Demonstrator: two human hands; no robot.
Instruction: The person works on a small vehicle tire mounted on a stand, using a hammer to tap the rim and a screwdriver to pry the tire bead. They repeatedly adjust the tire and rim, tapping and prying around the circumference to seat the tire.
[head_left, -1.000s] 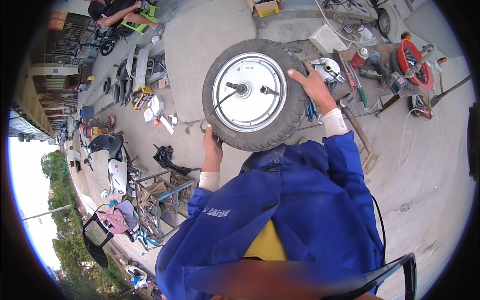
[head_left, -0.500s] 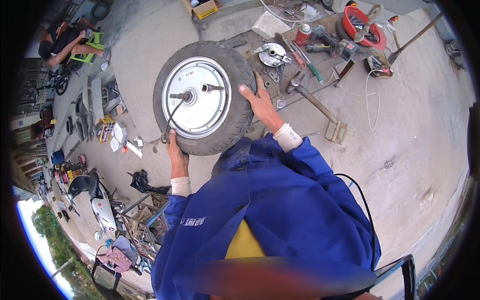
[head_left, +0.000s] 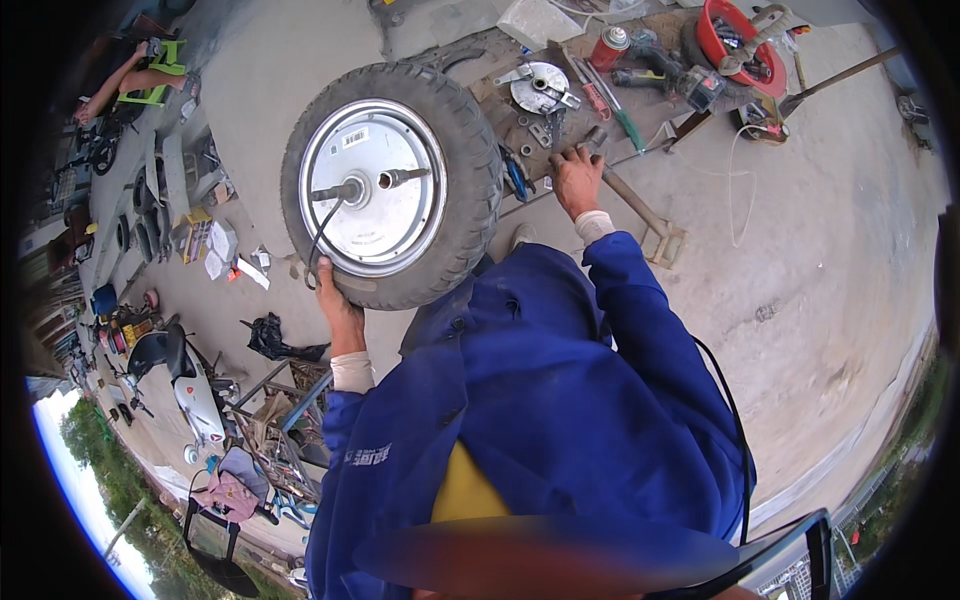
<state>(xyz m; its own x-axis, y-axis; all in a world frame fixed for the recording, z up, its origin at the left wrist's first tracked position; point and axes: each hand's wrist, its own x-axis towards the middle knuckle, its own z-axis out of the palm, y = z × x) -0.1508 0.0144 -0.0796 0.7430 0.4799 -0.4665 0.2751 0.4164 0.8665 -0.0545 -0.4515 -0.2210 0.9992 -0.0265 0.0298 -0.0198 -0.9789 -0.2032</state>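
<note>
A scooter wheel (head_left: pixel 455 245) with a knobbly black tyre and a silver hub stands tilted toward me. An axle and a short black cable come out of the hub. My left hand (head_left: pixel 342 318) holds the tyre's lower left edge, the thumb up beside the cable. My right hand (head_left: pixel 578 182) is off the wheel, its fingers curled down over the head end of a hammer (head_left: pixel 636 202) with a wooden handle; its fingertips are hidden. Left of that hand lie blue-handled pliers (head_left: pixel 515 175). A silver brake plate (head_left: pixel 540 88) lies farther back.
On the low bench are a red spray can (head_left: pixel 610 47), a cordless power tool (head_left: pixel 690 85), a green-handled screwdriver (head_left: pixel 628 130) and a red basin (head_left: pixel 742 45) of tools. A scooter (head_left: pixel 200 400) stands at left. Someone's legs (head_left: pixel 130 85) show beside a green stool (head_left: pixel 165 70).
My right hand has left the tyre's right side and moved right to the hammer's head. The wheel has shifted slightly left, still held by my left hand. The view has moved a little.
</note>
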